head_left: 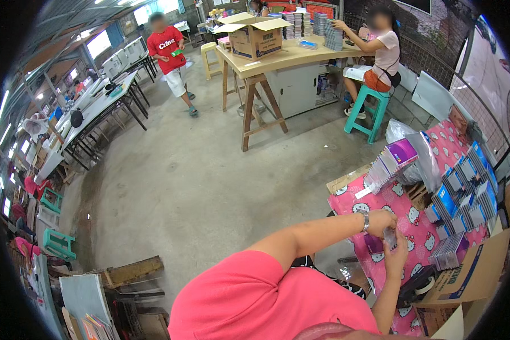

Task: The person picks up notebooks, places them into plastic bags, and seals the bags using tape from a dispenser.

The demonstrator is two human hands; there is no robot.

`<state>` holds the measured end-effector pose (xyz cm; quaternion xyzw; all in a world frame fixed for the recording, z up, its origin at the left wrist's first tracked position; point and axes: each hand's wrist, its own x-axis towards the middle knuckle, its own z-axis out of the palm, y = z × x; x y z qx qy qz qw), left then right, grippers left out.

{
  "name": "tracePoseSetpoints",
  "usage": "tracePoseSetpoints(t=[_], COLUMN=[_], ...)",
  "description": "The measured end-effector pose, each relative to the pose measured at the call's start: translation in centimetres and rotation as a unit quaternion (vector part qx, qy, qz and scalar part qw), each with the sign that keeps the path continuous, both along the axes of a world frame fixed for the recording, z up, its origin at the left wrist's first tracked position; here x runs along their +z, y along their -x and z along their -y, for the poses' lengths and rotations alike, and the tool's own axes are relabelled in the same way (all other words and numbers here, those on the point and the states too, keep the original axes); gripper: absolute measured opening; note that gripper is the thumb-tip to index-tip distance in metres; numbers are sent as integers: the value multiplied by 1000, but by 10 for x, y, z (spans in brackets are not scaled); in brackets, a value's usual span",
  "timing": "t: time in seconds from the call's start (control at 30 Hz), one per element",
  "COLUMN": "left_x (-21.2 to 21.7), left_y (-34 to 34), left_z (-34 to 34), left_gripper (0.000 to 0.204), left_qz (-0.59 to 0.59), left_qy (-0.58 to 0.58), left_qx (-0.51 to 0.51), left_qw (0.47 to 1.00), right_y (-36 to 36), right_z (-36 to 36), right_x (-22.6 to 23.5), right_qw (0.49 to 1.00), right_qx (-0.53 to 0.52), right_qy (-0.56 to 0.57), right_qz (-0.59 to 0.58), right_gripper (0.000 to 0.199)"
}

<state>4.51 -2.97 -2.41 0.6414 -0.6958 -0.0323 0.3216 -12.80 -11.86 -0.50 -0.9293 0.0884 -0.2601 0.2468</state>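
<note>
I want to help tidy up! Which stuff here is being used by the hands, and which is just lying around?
In use:
left hand and right hand, together on a small packet
pink patterned tablecloth
rows of blue and purple packets

Lying about:
open cardboard box on the far wooden table
turquoise stool
clear plastic bag

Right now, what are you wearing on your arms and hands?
A short coral-pink sleeve covers the left shoulder. The forearms are bare, with no gloves. A thin silvery metal bracelet circles the left wrist, next to the left hand. The right hand wears nothing visible.
</note>
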Motion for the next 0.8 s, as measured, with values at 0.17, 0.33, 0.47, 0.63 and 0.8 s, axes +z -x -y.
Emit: tracePoseSetpoints(t=[0.17, 0.33, 0.47, 0.63, 0.8], left_x=[-11, -17, -20, -26, -15], left_y=[-2, -1, 0, -9, -4], left_z=[3, 0, -3, -3, 0], left_gripper=[23, 27, 26, 20, 18], left_qz=[-46, -141, -197, -252, -226], left_qy=[48, 74, 81, 46, 27], left_qx=[0, -11, -11, -15, 48], left_qw=[998, 987, 977, 966, 973], right_y=[-4, -7, -11, -19, -25], right_z=[-1, -4, -1, 6, 16], right_x=[-9, -1, -4, -9, -10], right_qw=[999, 988, 986, 988, 993], right_qx=[-33, -78, -67, -66, -77], right_qy=[4, -133, -155, -133, -82], right_qz=[9, -33, -3, -34, -43], right_gripper=[40, 38, 36, 41, 38])
